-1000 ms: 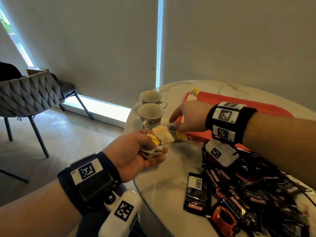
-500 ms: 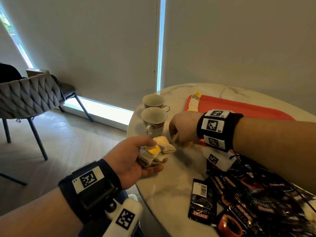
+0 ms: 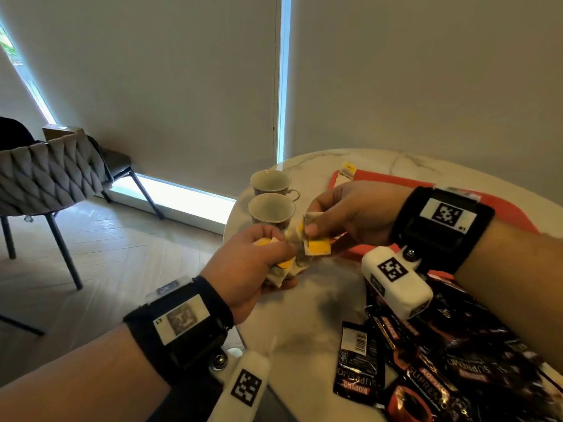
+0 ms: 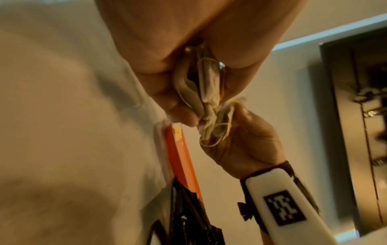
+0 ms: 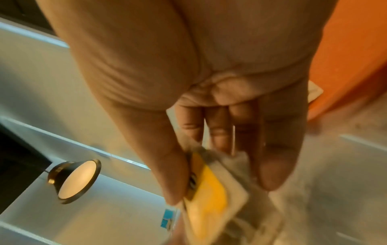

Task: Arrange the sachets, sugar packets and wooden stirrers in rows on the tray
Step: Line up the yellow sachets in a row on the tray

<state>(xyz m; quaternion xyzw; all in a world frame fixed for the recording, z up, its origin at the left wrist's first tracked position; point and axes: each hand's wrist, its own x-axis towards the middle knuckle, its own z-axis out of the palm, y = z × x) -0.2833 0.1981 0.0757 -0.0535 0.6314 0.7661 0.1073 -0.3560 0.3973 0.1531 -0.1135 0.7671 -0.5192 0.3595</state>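
My left hand (image 3: 268, 257) grips a bunch of pale tea bags (image 3: 281, 271) with yellow tags, held over the table's left edge; the left wrist view shows that bunch (image 4: 201, 89) squeezed in the palm. My right hand (image 3: 338, 214) pinches one tea bag with a yellow tag (image 3: 316, 246) between thumb and fingers, right beside the bunch. The right wrist view shows this tea bag (image 5: 211, 199) under the thumb. The red tray (image 3: 499, 208) lies behind the right wrist, with one tea bag (image 3: 347, 172) on its far left corner.
Two empty teacups (image 3: 271, 208) stand at the table's left edge, just behind the hands. A heap of black coffee sachets (image 3: 441, 360) covers the near right of the marble table (image 3: 307, 318). A grey chair (image 3: 45, 181) stands on the floor to the left.
My right hand drew back from the tray's front corner toward my left hand and now holds a tea bag beside the bunch. The left hand stayed near the table edge.
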